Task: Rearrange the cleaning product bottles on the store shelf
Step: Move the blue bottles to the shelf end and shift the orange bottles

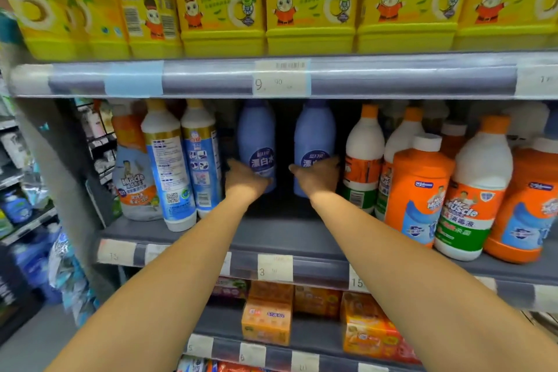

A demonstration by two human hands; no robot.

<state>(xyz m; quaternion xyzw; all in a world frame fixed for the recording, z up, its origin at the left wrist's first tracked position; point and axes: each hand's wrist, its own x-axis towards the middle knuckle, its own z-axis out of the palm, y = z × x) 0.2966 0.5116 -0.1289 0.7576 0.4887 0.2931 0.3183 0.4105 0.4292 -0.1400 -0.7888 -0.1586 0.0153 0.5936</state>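
Two pale blue bleach bottles stand upright deep on the middle shelf (271,232). My left hand (246,180) is wrapped around the lower part of the left blue bottle (256,136). My right hand (317,177) grips the lower part of the right blue bottle (315,136). Both arms reach in from below. A dark gap separates the two bottles.
White-and-blue bottles (178,166) and a spray bottle (136,166) stand at the left. Orange and white Mr Muscle bottles (474,190) crowd the right. Yellow detergent bottles (311,0) fill the shelf above. Orange boxes (267,320) lie on the shelf below.
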